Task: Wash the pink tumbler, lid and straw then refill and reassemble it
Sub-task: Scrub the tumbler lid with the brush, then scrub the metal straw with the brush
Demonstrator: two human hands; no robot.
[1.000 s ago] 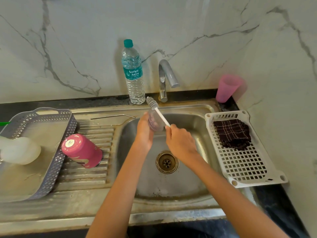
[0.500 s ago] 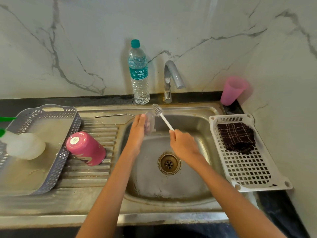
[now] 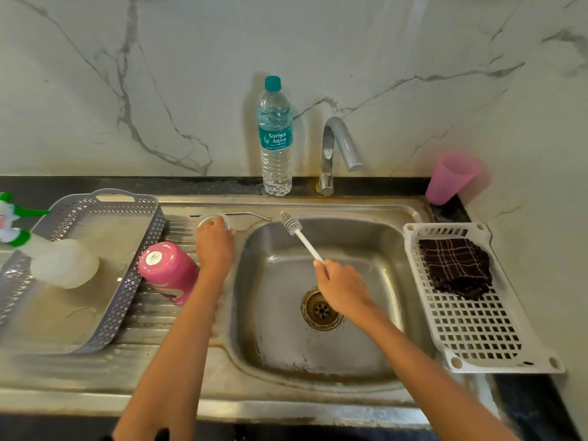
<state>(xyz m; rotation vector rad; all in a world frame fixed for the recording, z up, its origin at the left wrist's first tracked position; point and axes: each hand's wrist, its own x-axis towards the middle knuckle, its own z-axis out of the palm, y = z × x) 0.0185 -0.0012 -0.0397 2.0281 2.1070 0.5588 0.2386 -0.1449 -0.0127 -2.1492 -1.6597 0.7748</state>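
Hands apart: left hand (image 3: pixel 214 246) grips one lid (image 3: pixel 206 219), right hand (image 3: pixel 342 289) one brush (image 3: pixel 302 238); one pink tumbler (image 3: pixel 167 272) nearby.

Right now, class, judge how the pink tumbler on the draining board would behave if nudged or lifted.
The pink tumbler sits base up on the ribbed draining board, so a nudge could rock or tip it. Its glossy wall looks smooth, perhaps wet, so likely slippery. It appears rigid and should hold shape when gripped.
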